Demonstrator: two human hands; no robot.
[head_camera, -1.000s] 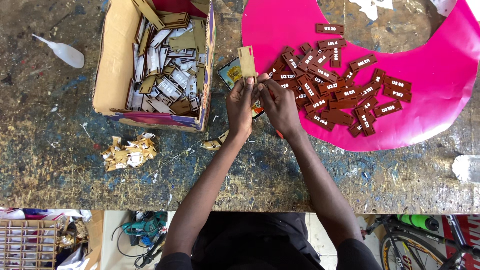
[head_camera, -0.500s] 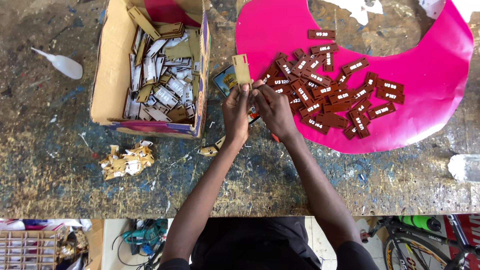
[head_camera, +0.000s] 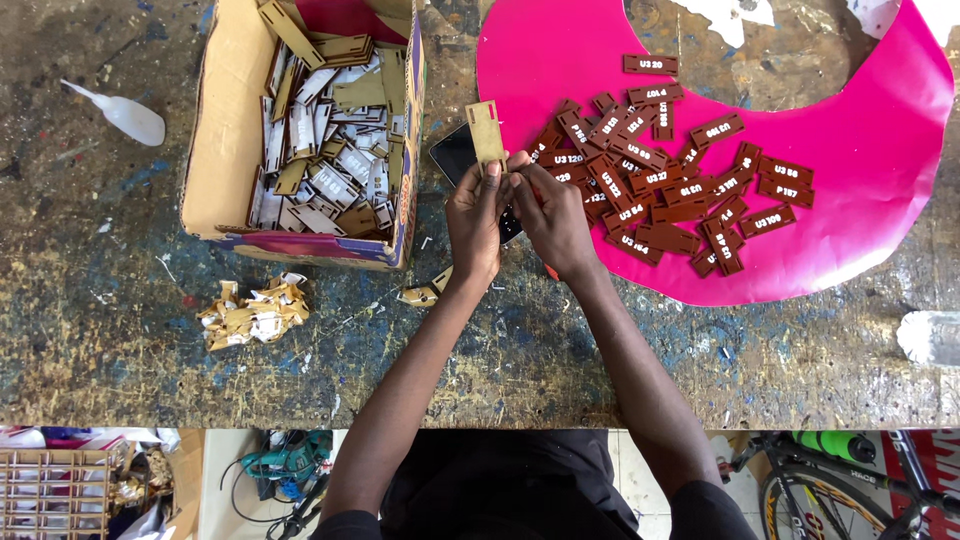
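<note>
Hands (head_camera: 515, 210) pinch tag (head_camera: 486, 133); box (head_camera: 228, 150) beside.

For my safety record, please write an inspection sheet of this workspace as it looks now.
Surface: worn paint-stained workbench.
Job's things: tan flat wooden tag with a slot; pile of brown rectangular tags on a pink curved sheet; open cardboard box of paper-covered pieces.
Clutter: crumpled tan paper wad; white plastic squeeze bottle; dark phone.
Grippers: left hand and right hand, fingers pinching the tan tag's lower end.
Cables: dark cords below the bench.
Surroundings: bicycle wheel; wooden rack.
</note>
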